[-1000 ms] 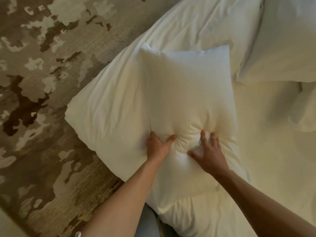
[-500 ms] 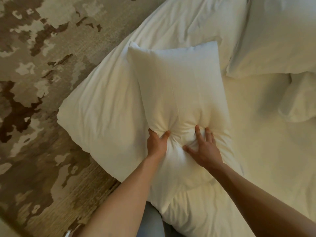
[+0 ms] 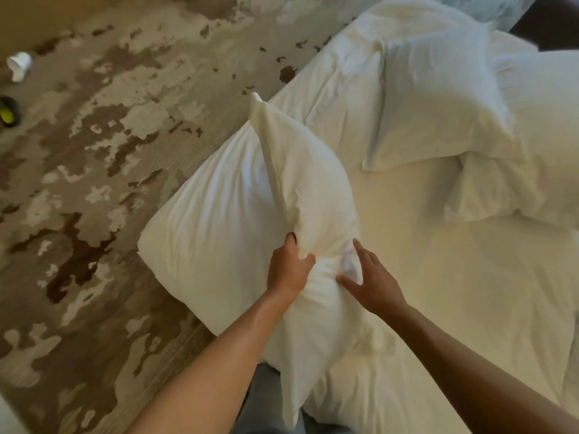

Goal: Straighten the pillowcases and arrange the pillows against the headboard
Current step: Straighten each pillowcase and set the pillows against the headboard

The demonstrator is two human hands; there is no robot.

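My left hand (image 3: 289,269) is closed on a bunch of white fabric at the near middle of the pillow (image 3: 300,189), thumb on the right of the pinch and fingers wrapped over the left. My right hand (image 3: 374,277) is just to the right of it, fingers spread wide and laid flat against the same gathered spot, pressing rather than gripping; the thumb points left toward my other hand. Both bare forearms reach in from the near edge.

The pillow I hold stands tipped up on its near end, its far corner pointing up and away, the case creased into folds that run into my grip. Directly left of it, touching it, a second white pillow (image 3: 213,233) lies on the bed's left edge and hangs partly out over the floor. Both sit at the near left corner of the bed (image 3: 454,292), whose white sheet is mostly flat to the right of my hands and rumpled near me.

Further off, to the right, a large white pillow (image 3: 438,98) lies flat, with a smaller pillow (image 3: 488,189) tucked partly beneath its near right side. More white bedding is piled at the far right.

Left of the bed is a carpet (image 3: 109,151) patterned in brown, tan and cream patches. At its far left lie a white cup (image 3: 19,65) on its side and a dark object with a yellow-green patch (image 3: 7,112).
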